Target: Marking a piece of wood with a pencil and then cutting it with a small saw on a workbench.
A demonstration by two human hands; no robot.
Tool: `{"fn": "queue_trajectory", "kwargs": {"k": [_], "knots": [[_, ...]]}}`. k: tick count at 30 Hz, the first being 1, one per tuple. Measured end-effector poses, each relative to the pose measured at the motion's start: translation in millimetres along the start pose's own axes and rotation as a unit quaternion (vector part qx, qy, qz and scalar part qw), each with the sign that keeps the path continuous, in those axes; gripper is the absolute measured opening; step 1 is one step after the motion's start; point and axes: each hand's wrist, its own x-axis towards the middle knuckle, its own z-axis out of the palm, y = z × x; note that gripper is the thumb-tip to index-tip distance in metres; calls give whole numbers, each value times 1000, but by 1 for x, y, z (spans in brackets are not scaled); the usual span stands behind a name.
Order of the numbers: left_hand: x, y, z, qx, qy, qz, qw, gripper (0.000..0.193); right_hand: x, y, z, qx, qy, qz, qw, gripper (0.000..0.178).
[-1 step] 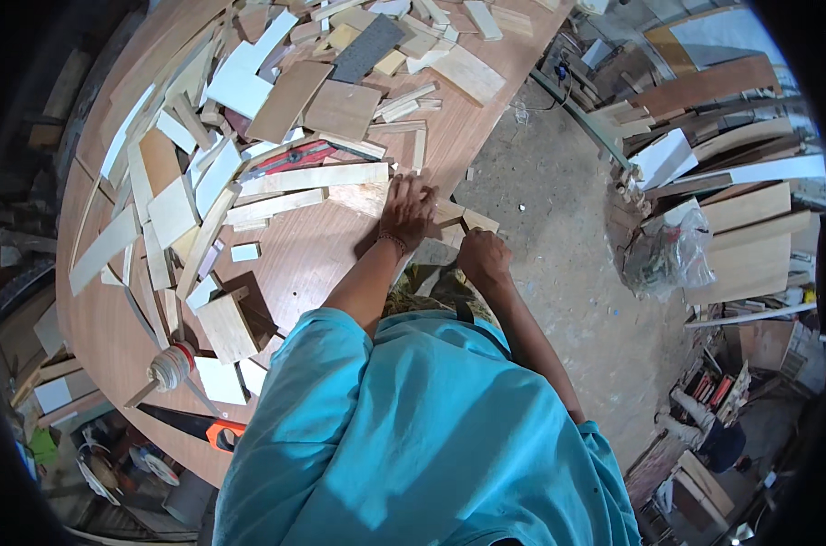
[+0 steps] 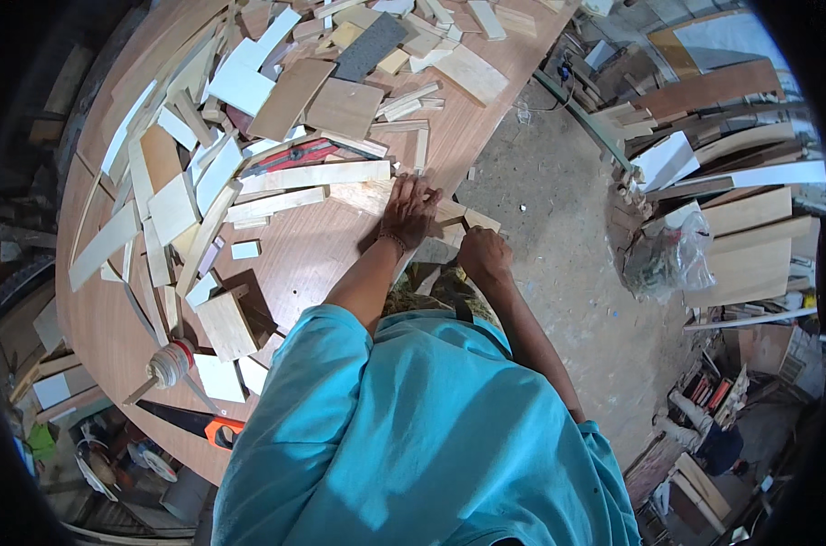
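My left hand (image 2: 409, 211) presses down on a pale wooden board (image 2: 360, 196) near the table's right edge, its fingers bent over the wood. The board's end (image 2: 482, 221) juts out past that edge. Just right of and nearer than this end, my right hand (image 2: 485, 254) is closed in a fist. A thin dark piece shows above its knuckles, but most of what it grips is hidden. Beside the left hand lie long pale wood strips (image 2: 317, 176) and a red and black tool (image 2: 290, 155), partly covered.
Wood offcuts crowd the table (image 2: 294, 264). At its near left lie a handsaw with an orange handle (image 2: 222, 432) and a roll of cord or tape (image 2: 170, 364). Boards (image 2: 749, 227) and a clear plastic bag (image 2: 675, 250) stand right, beyond the concrete floor (image 2: 558, 200). Another person (image 2: 718, 446) is at lower right.
The view shifts very slightly. Both hands and the board stay in nearly the same place.
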Motion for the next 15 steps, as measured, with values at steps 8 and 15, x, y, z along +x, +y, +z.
{"fn": "queue_trajectory", "kwargs": {"k": [8,15], "knots": [[8,8,-1,-13,-102,-29,994,31,29,5,19,40,-5,6,999,22],[2,6,5,6,-50,-79,996,23,-13,-5,-5,63,-23,66,996,21]]}}
